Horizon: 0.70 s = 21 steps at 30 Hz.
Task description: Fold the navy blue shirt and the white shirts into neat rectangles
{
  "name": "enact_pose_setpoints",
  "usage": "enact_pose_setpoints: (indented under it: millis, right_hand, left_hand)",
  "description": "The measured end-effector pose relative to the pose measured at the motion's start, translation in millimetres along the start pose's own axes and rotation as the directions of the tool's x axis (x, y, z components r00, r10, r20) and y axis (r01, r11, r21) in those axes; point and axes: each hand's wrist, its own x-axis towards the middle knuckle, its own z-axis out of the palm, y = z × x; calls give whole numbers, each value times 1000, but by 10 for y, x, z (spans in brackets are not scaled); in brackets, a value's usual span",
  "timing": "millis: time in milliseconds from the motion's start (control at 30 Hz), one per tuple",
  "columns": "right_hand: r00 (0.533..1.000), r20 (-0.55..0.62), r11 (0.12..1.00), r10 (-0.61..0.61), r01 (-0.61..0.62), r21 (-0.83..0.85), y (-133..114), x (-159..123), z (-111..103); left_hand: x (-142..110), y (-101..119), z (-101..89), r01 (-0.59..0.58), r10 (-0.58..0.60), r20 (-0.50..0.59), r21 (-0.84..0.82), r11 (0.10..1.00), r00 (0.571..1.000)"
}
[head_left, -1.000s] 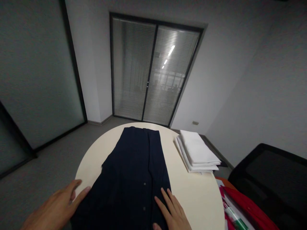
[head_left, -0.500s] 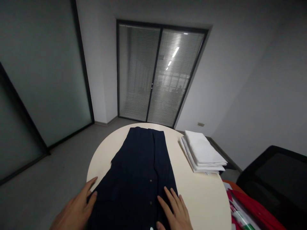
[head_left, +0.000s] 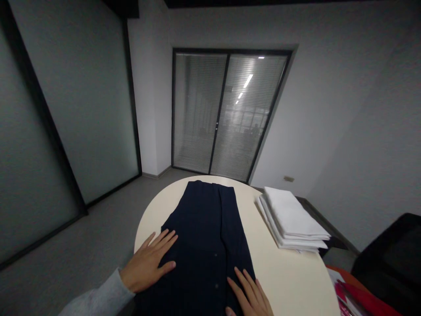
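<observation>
A dark navy buttoned garment (head_left: pixel 200 237) lies flat and lengthwise on the round cream table (head_left: pixel 279 276). A long fold runs down its right part, and small buttons show near the middle. My left hand (head_left: pixel 148 263) rests on the garment's left edge, fingers spread and palm down. On the lower right part, my right hand (head_left: pixel 250 296) lies flat with its fingers apart, partly cut off by the bottom of the view. Neither hand grips the cloth. The garment's near end is out of view.
A stack of folded white cloths (head_left: pixel 292 219) sits at the table's right side. Beyond the right edge are a dark chair (head_left: pixel 391 259) and red items (head_left: pixel 365 298). Glass doors with blinds (head_left: pixel 226 114) stand behind the table, and frosted glass panels (head_left: pixel 92 109) are at left.
My left hand has moved forward and right, from beside the garment's edge onto the cloth. My right hand stays on the garment. The camera view has shifted slightly.
</observation>
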Motion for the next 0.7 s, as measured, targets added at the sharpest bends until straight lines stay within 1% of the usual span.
enact_pose_setpoints:
  millis: [100, 200, 267, 333, 433, 467, 500, 533, 567, 600, 633, 667, 700]
  right_hand:
    - [999, 2, 998, 33, -33, 60, -7, -6, 30]
    - [996, -20, 988, 87, -84, 129, -59, 19, 1]
    - [994, 15, 982, 105, -106, 159, -105, 50, -90]
    - [988, 92, 974, 123, -138, 179, -161, 92, -229]
    - [963, 197, 954, 183, -223, 202, -254, 171, -452]
    - [954, 218, 945, 206, -252, 210, -280, 197, -512]
    - [945, 234, 935, 227, -279, 219, -303, 219, -561]
    - [938, 246, 926, 244, -301, 229, -320, 236, -598]
    - [933, 255, 918, 255, -316, 239, -332, 248, -622]
    - [929, 263, 912, 261, -327, 249, -340, 256, -637]
    - [926, 271, 908, 264, -333, 255, -346, 259, -644]
    - [923, 278, 905, 265, -338, 259, -349, 260, -647]
    - [921, 286, 903, 266, -341, 261, -352, 260, -648]
  left_hand:
    - [-71, -101, 89, -20, 24, -68, 64, 998, 997]
    - [-97, -107, 100, -18, 25, -75, 92, 996, 997]
    - [-92, -98, 100, -7, 14, -73, 98, 995, 997]
    - [-79, -105, 106, 2, 5, -73, 101, 995, 997]
    - [-63, -133, 128, 0, 10, -93, 114, 994, 996]
    - [-71, -139, 143, 4, 9, -113, 120, 993, 994]
    - [-92, -140, 165, 24, -5, -155, 126, 992, 988]
    - [-130, -137, 197, 71, -41, -227, 128, 989, 973]
    - [-187, -130, 239, 150, -104, -325, 118, 982, 940]
    - [-261, -123, 290, 249, -189, -431, 89, 964, 883]
    - [-351, -119, 348, 351, -281, -525, 37, 936, 804]
    - [-450, -118, 410, 434, -370, -590, -37, 900, 718]
    - [-551, -123, 471, 485, -453, -613, -127, 865, 648]
